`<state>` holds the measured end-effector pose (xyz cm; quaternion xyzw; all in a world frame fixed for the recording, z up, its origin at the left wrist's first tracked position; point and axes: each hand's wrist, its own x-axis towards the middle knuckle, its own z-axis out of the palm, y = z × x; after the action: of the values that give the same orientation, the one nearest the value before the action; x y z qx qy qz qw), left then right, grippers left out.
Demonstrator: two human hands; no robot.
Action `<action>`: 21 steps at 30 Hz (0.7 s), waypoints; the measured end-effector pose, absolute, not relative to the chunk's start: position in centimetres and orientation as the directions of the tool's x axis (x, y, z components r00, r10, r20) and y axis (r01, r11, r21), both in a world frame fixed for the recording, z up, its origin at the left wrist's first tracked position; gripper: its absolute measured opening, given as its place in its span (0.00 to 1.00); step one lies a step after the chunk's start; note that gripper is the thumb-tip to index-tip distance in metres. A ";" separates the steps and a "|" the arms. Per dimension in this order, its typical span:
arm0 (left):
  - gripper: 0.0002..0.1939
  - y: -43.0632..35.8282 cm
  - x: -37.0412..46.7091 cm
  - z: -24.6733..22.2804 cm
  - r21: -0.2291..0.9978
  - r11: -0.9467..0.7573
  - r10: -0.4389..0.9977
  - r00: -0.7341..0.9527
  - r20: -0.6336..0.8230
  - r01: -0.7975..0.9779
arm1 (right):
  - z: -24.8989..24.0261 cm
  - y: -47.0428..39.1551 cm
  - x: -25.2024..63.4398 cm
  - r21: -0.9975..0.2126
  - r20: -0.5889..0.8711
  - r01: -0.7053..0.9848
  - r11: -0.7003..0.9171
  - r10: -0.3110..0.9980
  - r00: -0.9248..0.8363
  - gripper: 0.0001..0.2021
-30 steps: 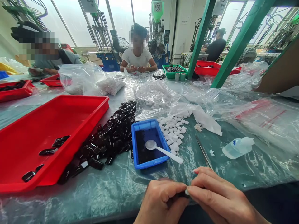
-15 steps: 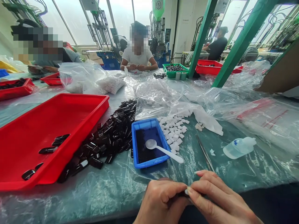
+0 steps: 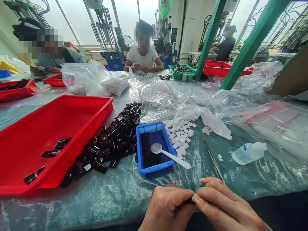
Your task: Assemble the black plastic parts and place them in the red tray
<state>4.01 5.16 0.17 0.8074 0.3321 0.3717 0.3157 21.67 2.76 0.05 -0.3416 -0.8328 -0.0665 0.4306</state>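
At the table's front edge my left hand [image 3: 167, 205] is closed round a small black plastic piece [image 3: 188, 201], most of it hidden by the fingers. My right hand [image 3: 225, 203] meets it from the right, thumb and forefinger pinched at the end of that piece. A bit of white [image 3: 193, 199] shows between the fingertips. Beyond the hands is a blue tray [image 3: 157, 169] with tiny dark bits inside and a white plastic spoon [image 3: 172, 155] resting across its rim. Metal tweezers [image 3: 211, 157] lie just past my right fingers.
Glossy black pieces [image 3: 115, 134] are heaped between a red tray [image 3: 90, 110] and the blue one. White square pads [image 3: 181, 136] spread to its right, near a clear squeeze bottle [image 3: 249, 153]. Plastic bags [image 3: 163, 94] cover the middle. A green post [image 3: 252, 45] rises at right; co-workers sit beyond.
The view has shifted very slightly. Both hands stay together on the black piece, with hardly any visible movement of the fingers.
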 end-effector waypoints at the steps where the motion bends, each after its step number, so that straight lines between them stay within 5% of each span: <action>1: 0.10 5.2 4.0 0.2 0.756 -0.581 0.770 0.504 0.391 0.302 | 0.1 2.7 21.7 -0.186 0.760 0.631 0.753 0.518 -0.393 0.17; 21: 0.10 5.2 4.0 0.4 0.791 -0.535 0.791 0.505 0.346 0.296 | -1.2 2.5 22.1 -0.133 0.755 0.631 0.764 0.491 -0.435 0.15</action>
<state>3.99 5.18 0.35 0.7977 0.3407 0.3625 0.3409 22.08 2.50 -1.21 -0.3327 -0.8429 -0.0849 0.4143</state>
